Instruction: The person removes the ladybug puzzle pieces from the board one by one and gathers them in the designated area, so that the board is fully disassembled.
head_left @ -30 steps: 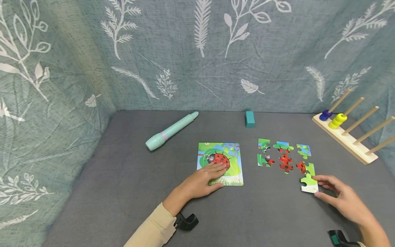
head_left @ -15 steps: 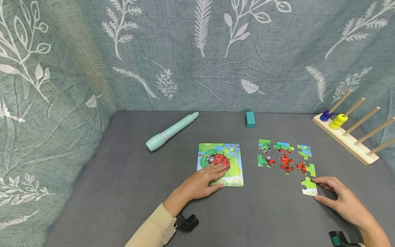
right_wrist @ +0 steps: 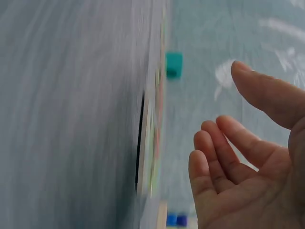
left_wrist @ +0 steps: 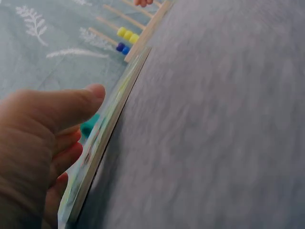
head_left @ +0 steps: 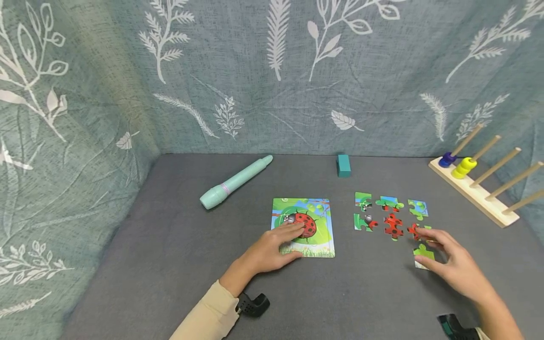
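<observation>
My left hand (head_left: 272, 248) rests with extended fingers on a square ladybug picture board (head_left: 318, 236), its fingertips over the red ladybug. The left wrist view shows the thumb raised beside the board's edge (left_wrist: 107, 136). My right hand (head_left: 452, 264) hovers at the lower right of loose jigsaw pieces, thumb and fingers apart with nothing between them. Below its fingers lies a green and white piece (head_left: 422, 252), partly hidden by the thumb. A red and green piece (head_left: 413, 230) above it is partly covered by the fingers. The red spotted piece (head_left: 394, 226) lies to their left.
More pieces form a row behind, among them a blue and green corner piece (head_left: 418, 208). A teal block (head_left: 344, 166) and a mint-green microphone-shaped toy (head_left: 235, 182) lie toward the back. A wooden peg stand (head_left: 480, 196) with blue and yellow beads stands at right.
The green and white piece shifted slightly toward me and was let go. My right hand then rose and moved left over the pieces. My left hand slid slightly left on the board.
</observation>
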A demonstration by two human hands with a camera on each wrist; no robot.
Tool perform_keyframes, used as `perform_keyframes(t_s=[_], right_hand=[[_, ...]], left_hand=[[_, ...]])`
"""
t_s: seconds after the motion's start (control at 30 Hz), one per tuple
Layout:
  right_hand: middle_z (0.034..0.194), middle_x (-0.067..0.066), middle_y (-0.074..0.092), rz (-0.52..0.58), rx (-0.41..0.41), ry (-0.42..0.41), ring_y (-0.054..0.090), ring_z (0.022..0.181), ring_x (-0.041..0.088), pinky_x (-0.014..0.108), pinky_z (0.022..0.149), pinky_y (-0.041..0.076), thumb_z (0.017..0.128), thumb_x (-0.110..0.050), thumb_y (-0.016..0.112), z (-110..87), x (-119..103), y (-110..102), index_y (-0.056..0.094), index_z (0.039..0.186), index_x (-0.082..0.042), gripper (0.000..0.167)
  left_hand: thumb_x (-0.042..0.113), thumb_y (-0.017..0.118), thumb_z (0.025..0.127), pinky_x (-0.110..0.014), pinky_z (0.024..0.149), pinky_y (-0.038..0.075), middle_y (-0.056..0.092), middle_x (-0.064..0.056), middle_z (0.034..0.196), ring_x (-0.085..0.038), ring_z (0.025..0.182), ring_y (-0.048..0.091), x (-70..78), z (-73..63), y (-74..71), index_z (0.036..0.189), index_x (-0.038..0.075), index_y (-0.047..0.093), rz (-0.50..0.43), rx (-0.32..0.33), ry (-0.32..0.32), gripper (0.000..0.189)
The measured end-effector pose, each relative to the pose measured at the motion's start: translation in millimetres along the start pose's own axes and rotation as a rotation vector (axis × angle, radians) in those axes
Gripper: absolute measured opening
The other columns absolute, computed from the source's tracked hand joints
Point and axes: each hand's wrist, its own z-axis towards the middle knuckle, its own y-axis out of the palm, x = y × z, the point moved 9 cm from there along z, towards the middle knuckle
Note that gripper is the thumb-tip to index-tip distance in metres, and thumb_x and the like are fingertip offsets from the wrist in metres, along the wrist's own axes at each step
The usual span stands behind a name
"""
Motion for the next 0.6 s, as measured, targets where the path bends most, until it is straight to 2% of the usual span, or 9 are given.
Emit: perform_keyframes(t_s=[0.13,0.23,0.33,0.47,0.6], right_hand=[[0.117,0.003,0.059,0.025,-0.062,-0.057,0.050,0.106,-0.011,0.000,0.090,0.039,0.075,0.000,0.077,16.2,-20,24,0.055,0.125,0.000,0.055],[0.116,0.012,0.060,0.053,-0.121,-0.107,0.054,0.106,-0.005,0.002,0.092,0.041,0.076,-0.003,0.077,29.8,-39,46,0.055,0.125,0.000,0.054],[0.119,0.012,0.059,0.080,-0.199,-0.120,0.057,0.109,0.005,0.008,0.093,0.045,0.079,-0.008,0.077,43.3,-55,73,0.054,0.126,-0.001,0.053],[0.123,0.011,0.058,0.116,-0.319,-0.095,0.058,0.112,0.020,0.025,0.096,0.050,0.082,-0.016,0.075,61.4,-74,113,0.054,0.127,-0.002,0.051],[0.123,0.011,0.059,0.165,-0.426,-0.074,0.059,0.112,0.027,0.039,0.096,0.051,0.085,-0.019,0.072,77.1,-91,151,0.055,0.127,-0.002,0.049]], left_hand=[[0.026,0.071,0.086,-0.038,0.114,0.035,0.051,-0.009,0.141,-0.025,0.132,0.046,-11.3,-7.1,-6.1,0.134,0.004,0.055,0.005,-0.001,-0.049,0.055],[0.025,0.071,0.085,-0.039,0.115,0.033,0.051,-0.010,0.141,-0.025,0.133,0.045,-16.8,-12.9,-12.3,0.134,0.003,0.054,-0.001,0.010,-0.056,0.056],[0.024,0.072,0.085,-0.039,0.117,0.031,0.051,-0.012,0.140,-0.025,0.132,0.046,-19.0,-17.7,-16.8,0.133,0.001,0.055,0.005,0.022,-0.037,0.056],[0.025,0.071,0.085,-0.039,0.117,0.030,0.052,-0.012,0.138,-0.025,0.132,0.046,-19.8,-20.4,-18.9,0.131,0.000,0.055,0.022,0.022,-0.019,0.055],[0.025,0.071,0.085,-0.040,0.116,0.031,0.053,-0.012,0.138,-0.025,0.131,0.047,-20.5,-20.4,-19.2,0.131,0.000,0.056,0.018,0.020,-0.024,0.054]])
